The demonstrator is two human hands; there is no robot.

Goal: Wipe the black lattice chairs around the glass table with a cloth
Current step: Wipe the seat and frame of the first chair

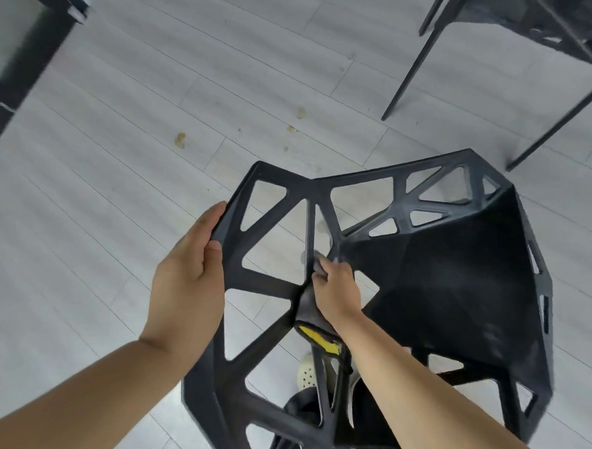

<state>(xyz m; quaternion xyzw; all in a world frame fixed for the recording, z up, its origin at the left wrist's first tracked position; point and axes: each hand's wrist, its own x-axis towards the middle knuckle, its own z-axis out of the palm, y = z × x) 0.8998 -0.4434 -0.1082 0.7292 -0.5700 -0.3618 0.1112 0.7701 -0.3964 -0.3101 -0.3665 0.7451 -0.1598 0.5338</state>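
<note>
Right, the pale plank floor (149, 95) fills most of what I see, and over it stands the black lattice chair (441, 286) I am working on, close in front of me, its openwork back toward me and the solid seat to my right. A second black chair (515, 15) stands well apart at the upper right.

My left hand (189, 278) wraps the left edge of the lattice back, thumb on the near face and fingers curled behind it, bracing the frame. My right hand (337, 290) is curled round the dark cloth (307, 304), pressing it on the junction of struts at the middle of the back; a yellow patch hangs below my wrist.

My worry is the loose end: it dangles beside an opening and could catch on a strut as I drag. If my left grip slips while I press, the chair may swing or tip. My knuckles could also jam in the narrow slot just above.
</note>
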